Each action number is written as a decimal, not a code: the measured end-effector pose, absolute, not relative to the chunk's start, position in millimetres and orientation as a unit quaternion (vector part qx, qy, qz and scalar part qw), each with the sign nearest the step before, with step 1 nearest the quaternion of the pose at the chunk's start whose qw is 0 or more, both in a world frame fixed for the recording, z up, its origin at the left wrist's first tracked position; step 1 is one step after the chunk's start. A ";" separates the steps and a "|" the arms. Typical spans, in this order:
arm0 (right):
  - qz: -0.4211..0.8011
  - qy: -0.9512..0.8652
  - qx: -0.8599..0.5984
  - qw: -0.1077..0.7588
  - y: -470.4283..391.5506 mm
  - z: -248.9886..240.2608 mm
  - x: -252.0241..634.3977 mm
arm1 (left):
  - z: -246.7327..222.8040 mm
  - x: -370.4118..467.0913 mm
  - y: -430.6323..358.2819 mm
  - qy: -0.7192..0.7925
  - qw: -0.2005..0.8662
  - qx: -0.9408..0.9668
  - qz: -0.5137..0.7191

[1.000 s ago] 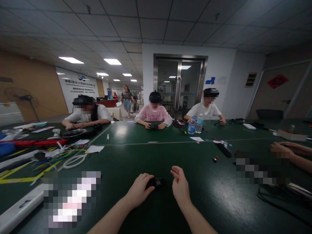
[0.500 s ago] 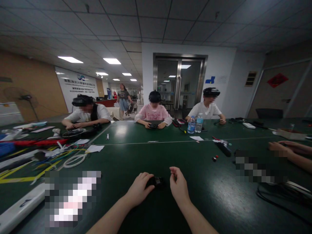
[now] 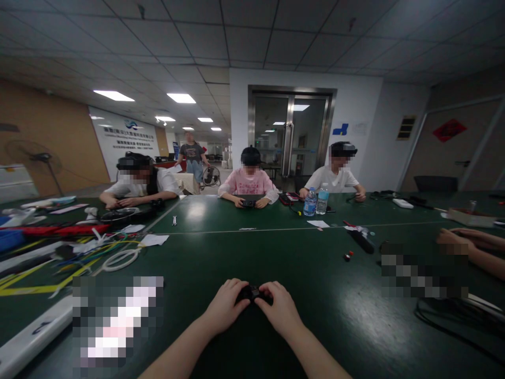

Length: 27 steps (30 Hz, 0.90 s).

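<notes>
In the head view, the left hand (image 3: 226,305) and the right hand (image 3: 278,308) lie close together on the dark green bench (image 3: 315,316), near its front edge. Between them sits a small black device (image 3: 252,292), and both hands touch it: the left grip is curled around its left end, and the right grip is clamped over its right end. Most of the device is hidden under the fingers, so I cannot tell its shape.

To the left on the bench lie a white cable loop (image 3: 120,260) and a bundle of coloured wires (image 3: 90,250). Further back stand two water bottles (image 3: 316,201). Three persons sit at the far side; the one in pink (image 3: 248,184) holds a similar dark thing with both hands. At the right edge another person's forearms (image 3: 473,247) rest on the bench.
</notes>
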State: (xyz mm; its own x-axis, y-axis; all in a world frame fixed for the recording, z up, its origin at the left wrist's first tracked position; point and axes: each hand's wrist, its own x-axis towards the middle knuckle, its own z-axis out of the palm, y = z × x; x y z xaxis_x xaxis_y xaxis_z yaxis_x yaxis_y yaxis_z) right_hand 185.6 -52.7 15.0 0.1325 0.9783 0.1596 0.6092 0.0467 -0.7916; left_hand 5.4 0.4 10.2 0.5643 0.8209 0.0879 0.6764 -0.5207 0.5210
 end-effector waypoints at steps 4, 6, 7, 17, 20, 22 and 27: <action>0.239 -0.612 -0.645 0.390 -52.4 14.2 184.9 | 9.1 4.5 0.9 0.433 0.220 0.857 0.171; 0.240 -0.621 -0.638 0.386 -52.3 14.1 185.1 | 9.9 4.4 0.3 0.431 0.221 0.858 0.171; 0.237 -0.625 -0.635 0.387 -52.1 13.9 185.3 | 10.7 4.6 -0.3 0.431 0.222 0.858 0.170; 0.228 -0.640 -0.621 0.390 -50.8 13.5 184.6 | 15.2 5.6 -2.5 0.429 0.216 0.862 0.165; 0.232 -0.640 -0.626 0.381 -50.6 13.6 184.7 | 12.4 4.4 -1.2 0.423 0.220 0.862 0.173; 0.234 -0.640 -0.629 0.376 -50.4 13.4 184.8 | 11.3 4.5 -0.8 0.424 0.220 0.861 0.175; 0.241 -0.633 -0.633 0.375 -51.7 13.1 184.1 | 15.2 6.7 -3.1 0.436 0.217 0.857 0.169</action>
State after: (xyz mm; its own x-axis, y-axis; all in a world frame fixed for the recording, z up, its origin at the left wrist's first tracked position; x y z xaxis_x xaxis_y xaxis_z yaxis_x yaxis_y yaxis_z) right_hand 184.1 -51.7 13.1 0.0832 0.9820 0.1698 0.6204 0.0823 -0.7800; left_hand 6.7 -3.1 15.2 0.5629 0.8204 0.1008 0.6737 -0.5261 0.5190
